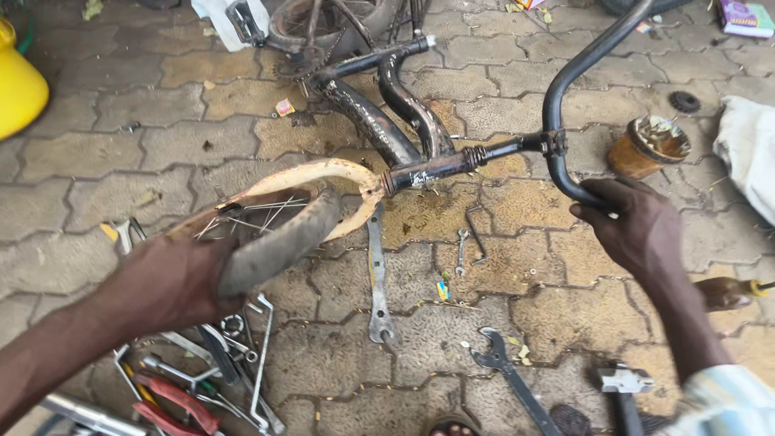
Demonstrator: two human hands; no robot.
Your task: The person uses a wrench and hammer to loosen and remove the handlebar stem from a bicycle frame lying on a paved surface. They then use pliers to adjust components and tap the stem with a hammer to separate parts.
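Paving strewn with spanners is lying under the bike frame, left hand clamping the tyre, right hand clenching the handlebar; loose spokes are likely risking a jab.

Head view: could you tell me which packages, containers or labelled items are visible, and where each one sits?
Booklet or packet: top right corner, flat, purple and green.
Jar: right of the handlebar, round, brown, open top.
Small wrapper: on the paving, upper middle, pinkish.
Yellow container: left edge, rounded.
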